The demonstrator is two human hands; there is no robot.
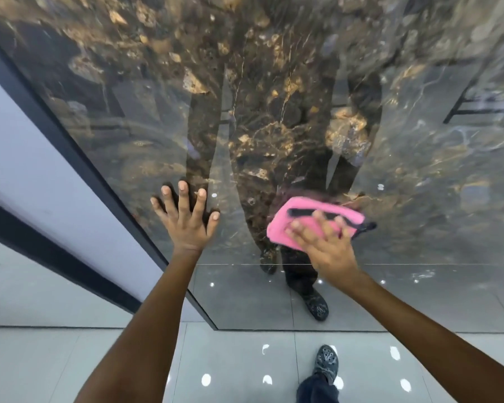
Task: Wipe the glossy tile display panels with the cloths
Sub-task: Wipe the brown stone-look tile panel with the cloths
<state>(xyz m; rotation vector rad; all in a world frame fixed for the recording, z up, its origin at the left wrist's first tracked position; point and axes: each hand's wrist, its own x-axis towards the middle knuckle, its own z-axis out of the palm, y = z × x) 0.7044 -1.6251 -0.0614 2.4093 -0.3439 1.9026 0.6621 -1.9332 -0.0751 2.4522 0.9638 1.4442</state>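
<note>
Pressing one pink cloth flat against one dark, gold-veined glossy tile panel, a person is working with two bare hands in the head-camera view. The right hand is lying over the lower part of the cloth with its fingers spread and nearly straight, pushing the fabric onto the panel rather than clutching it; the cloth is sitting low on the panel, to the right of centre, with one dark strip showing along its upper edge. The left hand is resting open on the same panel, well apart from the cloth, all five fingers splayed and fingertips touching the shiny face near the panel's left edge. One black frame strip is running diagonally beside that edge, bordering a pale wall panel. One dark perforated shoe is standing on the light grey floor tiles below, and the panel is mirroring a second image of a shoe and the person's legs. Several small bright light spots are glinting on the floor.
</note>
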